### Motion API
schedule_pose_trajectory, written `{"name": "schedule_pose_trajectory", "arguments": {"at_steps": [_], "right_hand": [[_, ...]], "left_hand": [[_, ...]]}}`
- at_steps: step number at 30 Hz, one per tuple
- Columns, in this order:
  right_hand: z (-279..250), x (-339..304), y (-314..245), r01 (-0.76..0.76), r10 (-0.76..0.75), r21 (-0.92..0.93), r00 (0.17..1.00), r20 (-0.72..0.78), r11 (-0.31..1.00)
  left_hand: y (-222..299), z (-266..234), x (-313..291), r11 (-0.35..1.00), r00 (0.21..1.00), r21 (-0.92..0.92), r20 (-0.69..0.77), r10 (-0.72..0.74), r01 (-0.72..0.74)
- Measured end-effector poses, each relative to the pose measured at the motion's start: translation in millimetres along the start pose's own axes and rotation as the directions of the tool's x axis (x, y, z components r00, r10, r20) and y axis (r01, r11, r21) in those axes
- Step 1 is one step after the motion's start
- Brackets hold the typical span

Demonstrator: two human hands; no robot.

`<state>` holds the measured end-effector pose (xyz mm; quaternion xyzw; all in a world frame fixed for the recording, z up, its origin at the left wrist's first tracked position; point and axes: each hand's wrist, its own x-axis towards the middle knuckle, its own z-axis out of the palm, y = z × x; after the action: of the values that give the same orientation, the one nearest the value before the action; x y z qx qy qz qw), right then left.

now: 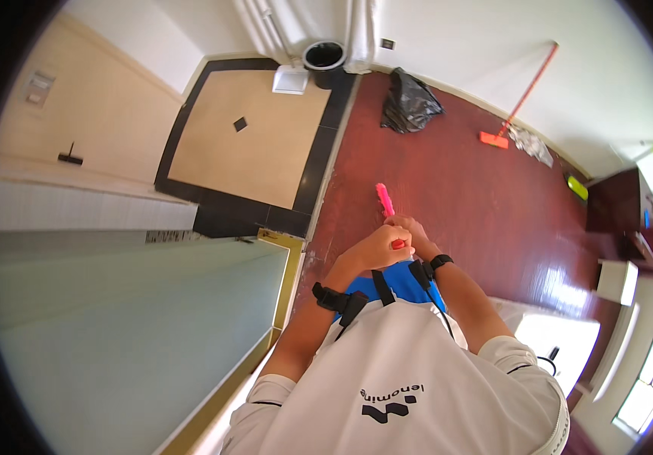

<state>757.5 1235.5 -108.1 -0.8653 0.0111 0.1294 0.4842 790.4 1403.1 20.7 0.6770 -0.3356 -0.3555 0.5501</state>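
Observation:
Both of my hands are closed, close together in front of my body, around a broom-like tool. Its pink, bristly-looking end (385, 199) shows beyond my hands over the dark red floor. A red handle end (398, 244) pokes out of my left hand (378, 247), whose fingers wrap round it. My right hand (411, 227) grips slightly farther along, partly behind the left one. Most of the handle between is hidden by my fingers. Below the hands a blue surface (400, 282) shows; I cannot tell what it is.
A black plastic bag (410, 102) lies by the far wall, near a black bin (326, 64) and a white tray (290, 80). An orange-headed mop (494, 139) leans at the right, beside a greyish cloth (531, 145). A frosted panel (137, 326) stands on my left, dark furniture (618, 201) on the right.

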Motion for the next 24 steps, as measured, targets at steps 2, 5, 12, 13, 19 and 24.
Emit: {"name": "schedule_pose_trajectory", "arguments": {"at_steps": [2,5,12,13,19,24], "right_hand": [[1,-15,-15,-0.023,0.018,-0.137,0.999,-0.042,0.99],[11,-35,-16,-0.002,-0.029,-0.199,0.987,-0.157,0.98],[54,-95,25,-0.263,0.133,-0.226,0.876,-0.464,0.938],[64,-105,34,-0.266,0.08,-0.249,0.816,-0.573,0.931],[74,-146,44,-0.617,0.55,-0.048,0.731,-0.405,0.785],[63,-159,60,-0.553,0.494,-0.054,0.78,-0.383,0.832]], "left_hand": [[4,1,-8,0.991,0.993,-0.067,-0.022,0.112,-0.114],[-1,2,-19,0.972,0.974,-0.126,0.083,0.209,-0.198],[-32,43,-19,0.962,0.91,-0.046,0.313,0.271,-0.27],[-39,50,-16,0.965,0.891,0.059,0.4,0.213,-0.257],[-50,90,-8,0.94,0.796,0.107,0.568,0.21,-0.324],[-53,112,0,0.936,0.757,0.062,0.607,0.241,-0.347]]}}
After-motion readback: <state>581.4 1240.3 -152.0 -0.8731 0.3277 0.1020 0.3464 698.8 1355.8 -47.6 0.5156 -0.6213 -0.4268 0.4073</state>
